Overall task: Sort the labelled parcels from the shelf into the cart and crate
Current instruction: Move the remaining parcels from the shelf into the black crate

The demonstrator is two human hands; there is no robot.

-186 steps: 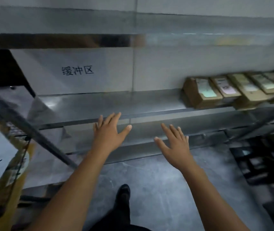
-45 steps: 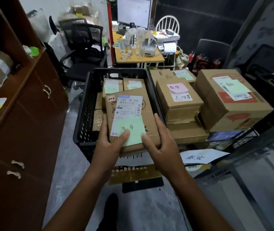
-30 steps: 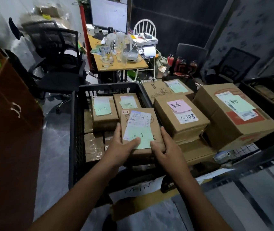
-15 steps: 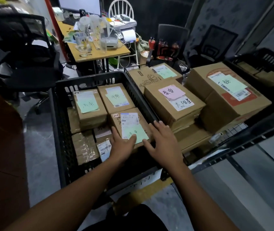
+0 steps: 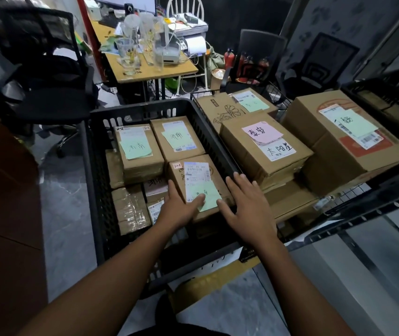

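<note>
A brown parcel [image 5: 198, 177] with a white shipping label and a green note lies in the black plastic crate [image 5: 91, 180], in front of two other green-noted parcels [image 5: 137, 151] [image 5: 177, 138]. My left hand [image 5: 179, 209] holds its near left corner, thumb on the green note. My right hand [image 5: 247, 209] is off the parcel, fingers spread, over the crate's right wall. Right of the crate, the wire cart [image 5: 277, 94] holds bigger boxes, one with a pink note [image 5: 264, 146] and one large box [image 5: 346, 137].
A brown cabinet [image 5: 4, 190] stands close on the left. Behind the crate are a black office chair [image 5: 48, 81] and a desk [image 5: 150, 66] with glasses and a printer. A dark metal shelf rail [image 5: 363, 212] crosses at the right, with another black crate [image 5: 392, 93] behind it.
I turned from the shelf to the crate with the parcel in both hands and lowered it into the crate. My right hand has since come off it and spread open.
</note>
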